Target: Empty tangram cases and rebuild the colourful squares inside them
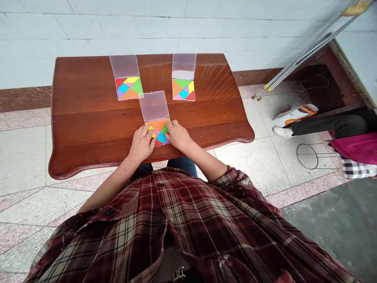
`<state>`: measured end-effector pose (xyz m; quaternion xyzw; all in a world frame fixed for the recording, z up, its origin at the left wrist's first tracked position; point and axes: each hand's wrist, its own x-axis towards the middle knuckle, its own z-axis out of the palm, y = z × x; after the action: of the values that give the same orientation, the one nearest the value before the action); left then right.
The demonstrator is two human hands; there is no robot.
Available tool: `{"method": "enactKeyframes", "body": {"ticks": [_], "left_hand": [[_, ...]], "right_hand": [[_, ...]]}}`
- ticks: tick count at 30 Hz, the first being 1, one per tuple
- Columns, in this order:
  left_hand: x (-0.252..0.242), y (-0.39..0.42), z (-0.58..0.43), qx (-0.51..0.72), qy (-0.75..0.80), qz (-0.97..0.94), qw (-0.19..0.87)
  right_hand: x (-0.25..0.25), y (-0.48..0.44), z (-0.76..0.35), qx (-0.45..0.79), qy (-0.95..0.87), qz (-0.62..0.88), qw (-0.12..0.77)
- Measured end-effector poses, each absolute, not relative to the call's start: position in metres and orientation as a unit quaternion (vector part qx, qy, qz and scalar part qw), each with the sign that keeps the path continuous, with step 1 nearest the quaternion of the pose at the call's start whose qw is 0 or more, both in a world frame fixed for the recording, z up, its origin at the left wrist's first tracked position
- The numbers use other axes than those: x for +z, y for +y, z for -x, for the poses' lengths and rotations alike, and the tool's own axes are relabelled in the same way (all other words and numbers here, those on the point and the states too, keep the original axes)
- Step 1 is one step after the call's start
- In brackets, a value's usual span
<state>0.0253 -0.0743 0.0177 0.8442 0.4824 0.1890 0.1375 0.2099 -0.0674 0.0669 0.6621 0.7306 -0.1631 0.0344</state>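
Both my hands rest on the colourful tangram pieces [159, 125] in the nearest clear plastic case [153, 106], whose frosted lid lies open toward the far side. My left hand [142, 143] covers the left part of the pieces, and my right hand [177, 135] covers the right part. Between them, orange, green, blue and pink shapes show; the rest is hidden under my fingers. Farther away stand two more open cases, with a filled tangram square at far left [129, 88] and another at far right [183, 89]. All three lie on a polished wooden table [88, 118].
The table has a curved, scalloped edge, with my plaid shirt and knees at its near side. To the right are a seated person's leg and sneaker [294, 122], a wire stand [308, 156], a magenta cloth [356, 148] and leaning metal poles [303, 55]. A tiled wall stands behind.
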Motion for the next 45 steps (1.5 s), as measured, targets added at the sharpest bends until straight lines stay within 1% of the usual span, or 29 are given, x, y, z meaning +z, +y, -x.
{"method": "enactKeyframes", "body": {"ticks": [7, 11, 22, 29, 36, 45], "left_hand": [[0.015, -0.074, -0.026, 0.190, 0.478, -0.845, 0.144], [0.013, -0.073, -0.026, 0.188, 0.479, -0.847, 0.134], [0.014, -0.072, -0.027, 0.173, 0.480, -0.852, 0.116], [0.011, -0.071, -0.026, 0.185, 0.479, -0.850, 0.121], [0.009, -0.069, -0.026, 0.195, 0.476, -0.849, 0.118], [0.012, -0.068, -0.025, 0.185, 0.476, -0.850, 0.126]], "right_hand": [[0.071, -0.071, -0.197, -0.120, 0.732, -0.665, 0.089], [0.069, -0.074, -0.200, -0.092, 0.742, -0.657, 0.094], [0.068, -0.072, -0.211, -0.126, 0.745, -0.649, 0.089], [0.071, -0.074, -0.204, -0.098, 0.746, -0.651, 0.103], [0.067, -0.081, -0.203, -0.086, 0.765, -0.633, 0.088], [0.060, -0.082, -0.212, -0.054, 0.782, -0.621, 0.010]]}}
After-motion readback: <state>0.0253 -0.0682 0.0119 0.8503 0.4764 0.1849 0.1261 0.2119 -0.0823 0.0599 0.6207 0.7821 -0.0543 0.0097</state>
